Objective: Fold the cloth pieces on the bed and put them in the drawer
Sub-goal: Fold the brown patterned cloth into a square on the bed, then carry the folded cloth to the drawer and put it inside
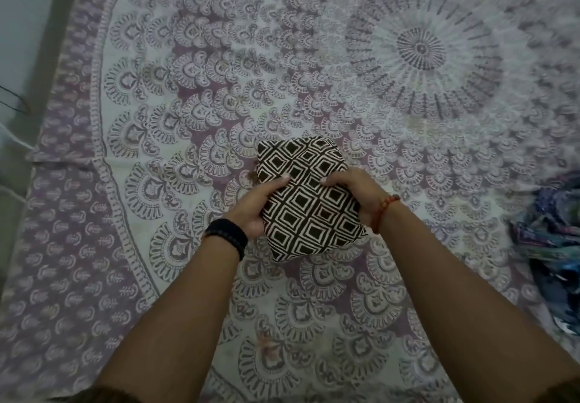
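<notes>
black and white diamond-print cloth (306, 201) is sitting folded into a chunky bundle, held just above the bed sheet (157, 104) near the middle. left hand (260, 206) and right hand (351, 190) are both gripping it from the sides, thumbs curling over the top. looks light and soft, so i'm guessing it could flop open if you're only holding one edge, better to keep squeezing both sides. blue crumpled clothes (552, 236) are lying unfolded at the right edge
</notes>
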